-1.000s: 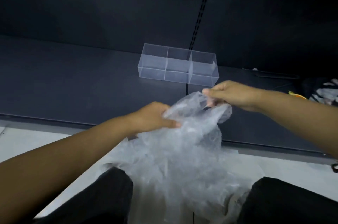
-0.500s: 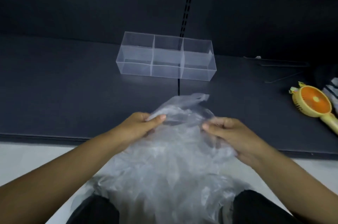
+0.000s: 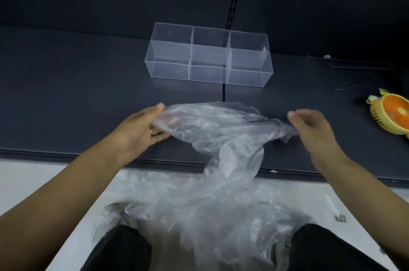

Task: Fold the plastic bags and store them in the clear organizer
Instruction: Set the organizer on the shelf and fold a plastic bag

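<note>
In front of the clear organizer [image 3: 208,56], your left hand [image 3: 143,131] grips one end of the plastic bag [image 3: 217,124], stretched crumpled above the dark surface [image 3: 66,93]. Your right hand [image 3: 314,126], blurred, pinches the opposite end; well right of the organizer lies an orange handheld fan [image 3: 394,115].

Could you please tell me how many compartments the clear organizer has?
3, side by side in one row in the clear organizer: the left compartment, the middle compartment and the right compartment. None seems hidden.
</note>
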Motion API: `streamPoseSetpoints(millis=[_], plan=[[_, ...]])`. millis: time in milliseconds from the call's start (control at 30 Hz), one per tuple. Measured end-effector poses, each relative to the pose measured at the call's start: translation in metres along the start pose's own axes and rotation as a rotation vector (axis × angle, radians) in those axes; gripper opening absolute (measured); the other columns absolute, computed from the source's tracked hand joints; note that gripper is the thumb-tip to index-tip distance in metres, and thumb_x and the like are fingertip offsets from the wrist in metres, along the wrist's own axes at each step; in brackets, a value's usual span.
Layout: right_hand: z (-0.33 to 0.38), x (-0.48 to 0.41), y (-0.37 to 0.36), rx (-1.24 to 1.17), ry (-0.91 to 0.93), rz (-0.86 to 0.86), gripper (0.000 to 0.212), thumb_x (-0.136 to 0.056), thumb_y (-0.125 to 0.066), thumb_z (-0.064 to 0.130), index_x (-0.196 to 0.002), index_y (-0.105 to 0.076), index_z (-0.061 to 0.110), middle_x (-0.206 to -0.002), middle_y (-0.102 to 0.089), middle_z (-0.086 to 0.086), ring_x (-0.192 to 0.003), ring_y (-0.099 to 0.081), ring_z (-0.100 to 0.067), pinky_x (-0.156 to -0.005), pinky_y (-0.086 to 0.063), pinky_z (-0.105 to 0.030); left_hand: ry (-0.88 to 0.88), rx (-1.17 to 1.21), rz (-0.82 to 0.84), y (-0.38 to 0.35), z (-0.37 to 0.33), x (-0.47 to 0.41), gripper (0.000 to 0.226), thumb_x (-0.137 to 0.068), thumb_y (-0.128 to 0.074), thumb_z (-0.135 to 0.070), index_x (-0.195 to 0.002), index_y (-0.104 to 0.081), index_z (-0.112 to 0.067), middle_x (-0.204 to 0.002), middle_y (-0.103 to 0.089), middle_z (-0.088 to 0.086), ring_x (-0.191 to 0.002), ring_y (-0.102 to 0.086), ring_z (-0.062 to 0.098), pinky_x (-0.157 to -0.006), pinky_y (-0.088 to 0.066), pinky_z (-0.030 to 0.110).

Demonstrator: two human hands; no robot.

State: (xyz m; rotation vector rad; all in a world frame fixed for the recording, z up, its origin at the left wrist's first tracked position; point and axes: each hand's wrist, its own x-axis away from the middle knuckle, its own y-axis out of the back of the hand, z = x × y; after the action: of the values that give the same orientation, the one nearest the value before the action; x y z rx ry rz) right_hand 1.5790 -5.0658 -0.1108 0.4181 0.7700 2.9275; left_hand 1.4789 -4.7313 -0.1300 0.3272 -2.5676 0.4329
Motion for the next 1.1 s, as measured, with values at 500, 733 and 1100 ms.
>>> streamPoseSetpoints(millis=[500,733,1100], plan=[[0.001,0.048,-0.079,0.665,0.611,0.398,0.011,-0.088,-0.060,0.015,-0.099,-0.061,0.015,-0.101,-0.065,-0.001,-0.092,-0.061,-0.021,-0.082,-0.043,-0.028,-0.360,-0.782,-0.064,-0.018,0.010,0.006,0.016,-0.081,-0.076,-0.011,-0.091,-0.070,-0.022,-0.082,-0.071,-0.003,-0.078,-0.067,0.013,-0.075,-0.051,0.020],[0.026,0.046,-0.034,-0.064,-0.137,0.890,0.020,-0.088,-0.065,0.016,-0.099,-0.068,0.000,-0.088,-0.071,-0.010,-0.077,-0.066,-0.018,-0.069,-0.054,-0.024,-0.531,-0.954,0.026,-0.042,0.022,0.026,0.045,-0.069,-0.074,-0.050,-0.101,-0.067,-0.017,-0.128,-0.044,-0.019,-0.122,-0.042,0.004,-0.102,-0.032,0.023],[0.054,0.002,0.003,-0.058,-0.022,0.527,0.015,-0.096,-0.054,0.010,-0.088,-0.066,0.009,-0.075,-0.070,-0.007,-0.062,-0.064,-0.011,-0.062,-0.055,-0.022,-0.209,0.007,0.003,-0.038,-0.003,0.019,0.021,-0.076,-0.072,-0.032,-0.093,-0.075,-0.020,-0.092,-0.075,0.006,-0.080,-0.073,0.020,-0.064,-0.056,0.028]])
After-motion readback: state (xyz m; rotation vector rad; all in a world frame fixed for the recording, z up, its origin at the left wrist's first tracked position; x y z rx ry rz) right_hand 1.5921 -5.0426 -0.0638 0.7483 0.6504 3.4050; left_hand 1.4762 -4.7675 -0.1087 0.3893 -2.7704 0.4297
